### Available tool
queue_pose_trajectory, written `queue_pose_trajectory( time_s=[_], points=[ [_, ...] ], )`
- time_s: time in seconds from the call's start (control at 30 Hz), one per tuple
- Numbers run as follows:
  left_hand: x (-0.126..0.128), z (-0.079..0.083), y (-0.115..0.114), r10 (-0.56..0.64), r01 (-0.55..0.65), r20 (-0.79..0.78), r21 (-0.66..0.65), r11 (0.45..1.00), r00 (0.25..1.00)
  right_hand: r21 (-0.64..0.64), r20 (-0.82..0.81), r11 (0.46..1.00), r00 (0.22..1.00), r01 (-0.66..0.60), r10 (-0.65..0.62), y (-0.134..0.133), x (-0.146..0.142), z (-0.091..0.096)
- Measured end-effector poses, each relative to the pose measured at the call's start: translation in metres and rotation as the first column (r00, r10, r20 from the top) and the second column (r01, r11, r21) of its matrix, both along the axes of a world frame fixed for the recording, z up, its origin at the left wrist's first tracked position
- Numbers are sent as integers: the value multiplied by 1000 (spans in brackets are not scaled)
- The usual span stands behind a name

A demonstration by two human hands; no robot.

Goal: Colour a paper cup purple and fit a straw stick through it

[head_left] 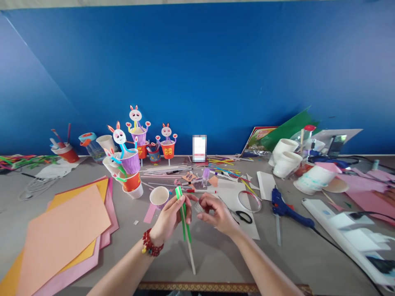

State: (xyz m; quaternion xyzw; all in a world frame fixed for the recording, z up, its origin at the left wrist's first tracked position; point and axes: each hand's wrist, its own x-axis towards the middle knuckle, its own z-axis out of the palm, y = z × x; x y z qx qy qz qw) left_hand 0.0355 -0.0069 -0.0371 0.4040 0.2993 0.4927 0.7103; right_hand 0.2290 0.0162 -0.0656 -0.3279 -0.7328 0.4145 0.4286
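My left hand (173, 218) is closed around bright green strips (185, 230) and a thin pale stick (191, 259). They are held together, the strips' upper ends showing above the thumb and the stick running down toward the table's front edge. Close by on the right, my right hand (217, 213) has its fingers bent toward the thumb. A blurred, see-through thing (199, 206) shows at those fingertips, but I cannot make out what it is. Just beyond my left hand stands a paper cup (159, 196), beside a pink paper strip (150, 213).
Rabbit-topped cups (128, 160) stand at the back left, above stacked coloured paper (64, 230). On the right lie black-handled scissors (243, 217), a tape roll (249, 201), a blue glue gun (285, 207) and a power strip (348, 238). A person's hand (387, 198) shows at the right edge.
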Motion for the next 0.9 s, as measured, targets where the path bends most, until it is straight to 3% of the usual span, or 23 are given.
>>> queue_pose_trajectory(
  time_s=[0.13, 0.33, 0.47, 0.53, 0.57, 0.63, 0.7, 0.73, 0.9],
  points=[
    [0, 7, 0, 84, -84, -24, -19, 996, 996, 68, 17, 996, 999, 50, -52, 0, 0, 3],
    [-6, 22, -2, -102, 97, -270, -32, 995, 957, 164, 11, 983, 997, 77, -80, -1, -1, 4],
    [-13, 32, 1, -190, 236, -499, 31, 971, 845, 176, 5, 982, 998, 65, -67, -1, -1, 1],
    [-15, 37, 1, -170, 317, -673, 102, 943, 720, 174, -5, 984, 999, 50, -50, -1, -2, 0],
    [-15, 39, 0, -92, 345, -778, 167, 924, 621, 174, -9, 984, 999, 47, -46, 0, -2, 0],
    [-14, 41, -2, 160, 402, -922, 303, 864, 351, 175, -6, 983, 999, 51, -51, -1, -2, 0],
    [-10, 40, -5, 365, 463, -926, 364, 808, 93, 175, 10, 982, 998, 66, -69, -1, -2, 1],
    [-8, 39, -6, 411, 486, -912, 362, 796, 7, 174, 20, 982, 997, 74, -79, -1, -2, 1],
    [1, 41, -10, 420, 573, -891, 256, 778, -174, 158, 85, 984, 991, 86, -101, -2, -2, 2]
  ],
)
